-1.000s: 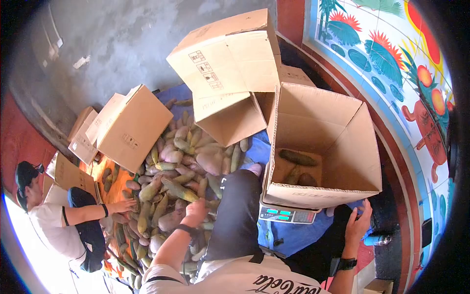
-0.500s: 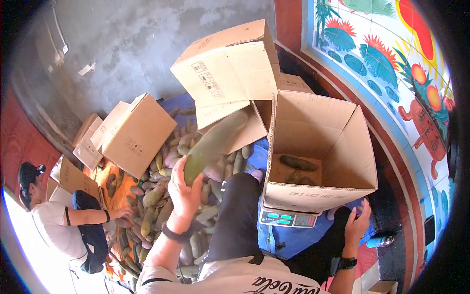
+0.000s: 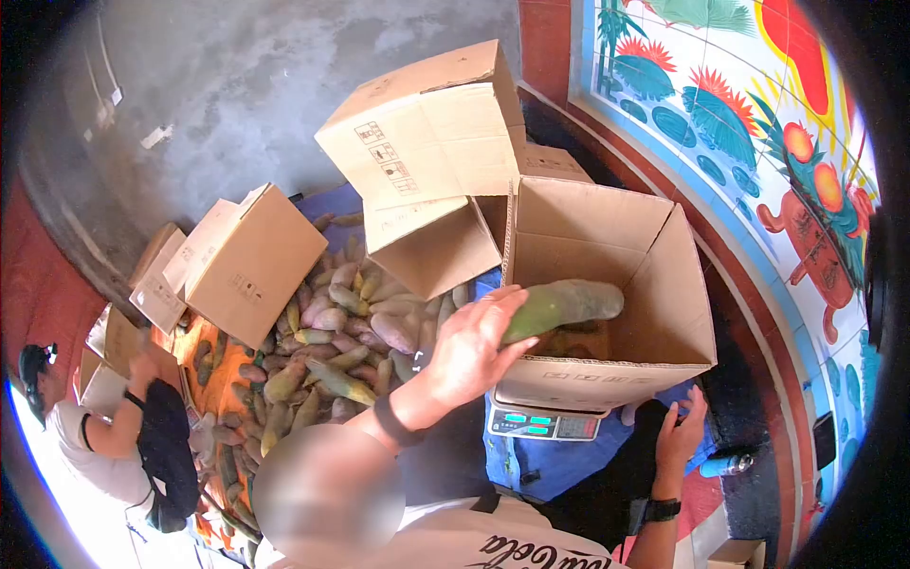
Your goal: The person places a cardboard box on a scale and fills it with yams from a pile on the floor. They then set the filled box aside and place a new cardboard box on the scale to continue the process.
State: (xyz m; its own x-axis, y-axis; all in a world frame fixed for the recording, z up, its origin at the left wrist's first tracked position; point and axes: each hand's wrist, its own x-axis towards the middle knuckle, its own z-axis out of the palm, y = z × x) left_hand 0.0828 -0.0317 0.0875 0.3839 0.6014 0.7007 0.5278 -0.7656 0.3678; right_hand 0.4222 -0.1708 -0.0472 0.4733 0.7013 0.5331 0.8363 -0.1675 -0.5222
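My left hand [image 3: 479,334] is wrapped round one end of a long green gourd-like vegetable [image 3: 567,311]. The vegetable reaches over the near rim of an open cardboard box [image 3: 607,387], its far end above the box's inside. That box stands on a digital scale [image 3: 542,424] with lit green displays. Partly hidden under the held piece, something dark green lies in the box. Beside the box's near right corner, my right hand [image 3: 682,429] is empty, fingers loosely bent and apart.
Left of my leg spreads a large pile of green and purplish vegetables [image 3: 322,351]. Behind it, empty-looking boxes [image 3: 254,266] lean and a tilted box [image 3: 427,142] is stacked on another. A co-worker [image 3: 104,446] sits at the far left. A tiled wall [image 3: 720,123] bounds the right.
My left hand has carried the green vegetable rightward from above the pile to over the box. My right hand stays beside the box. The co-worker's arm has lifted from the pile.
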